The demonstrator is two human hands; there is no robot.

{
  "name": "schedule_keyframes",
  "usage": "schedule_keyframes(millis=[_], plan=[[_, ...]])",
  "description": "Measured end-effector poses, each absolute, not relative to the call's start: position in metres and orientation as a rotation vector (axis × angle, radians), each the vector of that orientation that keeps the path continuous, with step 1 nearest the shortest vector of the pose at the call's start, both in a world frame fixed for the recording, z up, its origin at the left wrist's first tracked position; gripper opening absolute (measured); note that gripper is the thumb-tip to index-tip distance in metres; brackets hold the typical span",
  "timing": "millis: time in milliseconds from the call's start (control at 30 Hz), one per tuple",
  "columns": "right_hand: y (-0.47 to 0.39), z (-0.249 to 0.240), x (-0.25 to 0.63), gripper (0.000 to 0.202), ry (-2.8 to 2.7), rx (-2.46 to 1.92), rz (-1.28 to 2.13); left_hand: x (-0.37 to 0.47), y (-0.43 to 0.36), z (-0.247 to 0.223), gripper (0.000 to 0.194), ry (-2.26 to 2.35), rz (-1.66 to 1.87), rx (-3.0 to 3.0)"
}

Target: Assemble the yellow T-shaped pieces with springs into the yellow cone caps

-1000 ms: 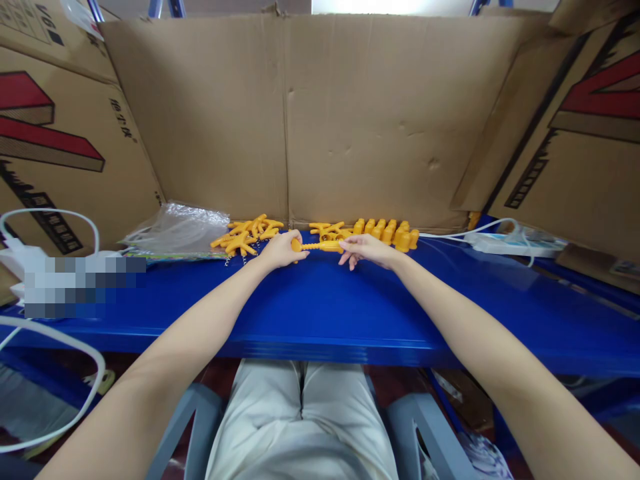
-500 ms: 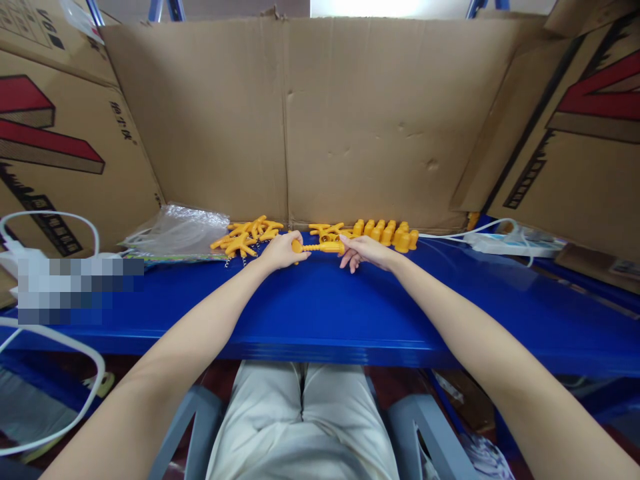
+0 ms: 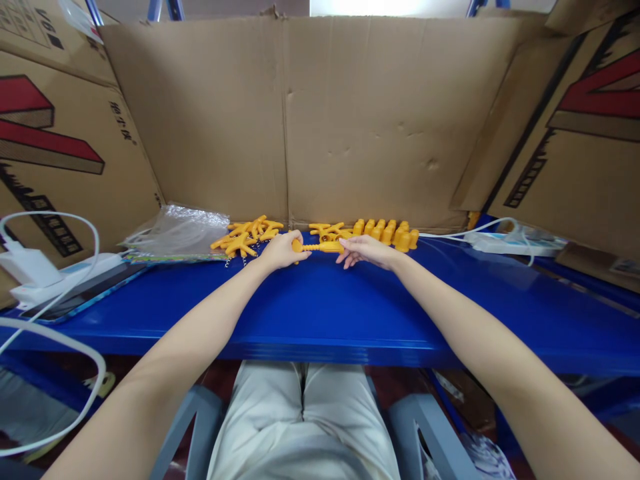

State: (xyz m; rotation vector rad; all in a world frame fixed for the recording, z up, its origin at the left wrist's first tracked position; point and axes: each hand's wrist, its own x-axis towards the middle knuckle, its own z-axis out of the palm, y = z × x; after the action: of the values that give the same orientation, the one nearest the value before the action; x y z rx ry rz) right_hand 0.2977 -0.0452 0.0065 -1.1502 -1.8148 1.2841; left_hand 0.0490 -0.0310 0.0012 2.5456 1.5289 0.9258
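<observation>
A yellow plastic piece with a twisted, ridged stem (image 3: 325,247) lies level between my two hands, just above the blue table. My left hand (image 3: 283,250) is closed around its round left end. At the other end, my right hand (image 3: 363,251) pinches the thicker part with thumb and fingertips, the other fingers curled loosely below. Left of my left hand lies a heap of yellow branched pieces (image 3: 245,237) with small metal spirals. Behind the held piece are more yellow branched parts (image 3: 327,230), and rows of yellow bottle-shaped pieces (image 3: 387,232) stand beyond my right hand.
Tall cardboard (image 3: 375,120) walls off the back. Clear plastic bags (image 3: 180,230) lie at the left rear. A phone (image 3: 85,290), white charger (image 3: 33,267) and cables are at the far left; a white power strip (image 3: 520,245) is at right. The blue table's (image 3: 330,320) front edge is near my lap.
The fingers of my right hand have shifted slightly at the right end of the yellow piece. My left hand keeps its hold and place.
</observation>
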Motion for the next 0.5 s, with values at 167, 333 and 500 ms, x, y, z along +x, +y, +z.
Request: schedule_keyframes(millis=[167,333,500], plan=[[-0.0496,0.0081,0.2934,0.043,-1.777,-1.190,1.274,0.0493,-0.0324,0.0022,0.028,1.550,0.908,2.551],[-0.0482,0.0073,0.2925,0.043,-1.754,-1.213,1.267,0.0495,-0.0329,0.0021,0.029,1.555,0.915,2.546],[-0.0469,0.0066,0.2912,0.044,-1.740,-1.200,1.289,0.0485,-0.0317,0.0008,0.028,1.548,0.909,2.553]])
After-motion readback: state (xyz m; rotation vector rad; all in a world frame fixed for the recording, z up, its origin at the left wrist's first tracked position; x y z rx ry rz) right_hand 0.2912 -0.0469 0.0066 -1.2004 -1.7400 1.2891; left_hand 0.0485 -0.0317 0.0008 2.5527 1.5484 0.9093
